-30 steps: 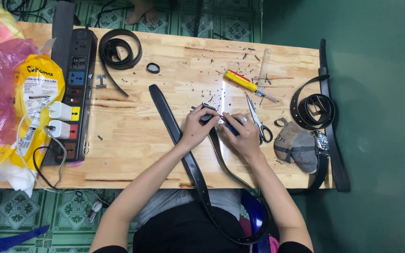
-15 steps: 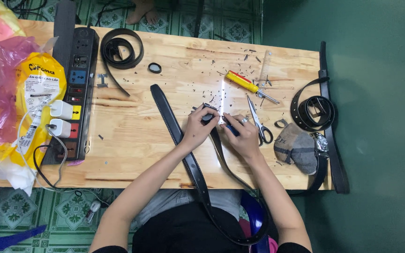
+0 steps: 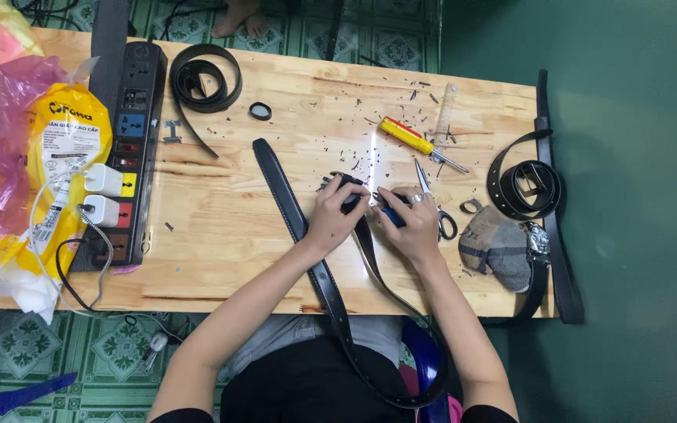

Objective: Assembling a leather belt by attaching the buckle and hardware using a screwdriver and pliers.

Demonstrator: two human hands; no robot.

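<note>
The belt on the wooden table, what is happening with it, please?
A person seated at the wooden table works on one end of a long black belt. The left hand presses that end down, and the right hand holds a small blue-handled tool against it. Scissors and a yellow screwdriver lie close by, among small dark scraps.

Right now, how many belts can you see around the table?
4: a coiled belt at top left, a long belt under the left hand, a coiled belt at right, and a strap along the right edge. More may be hidden.
</note>
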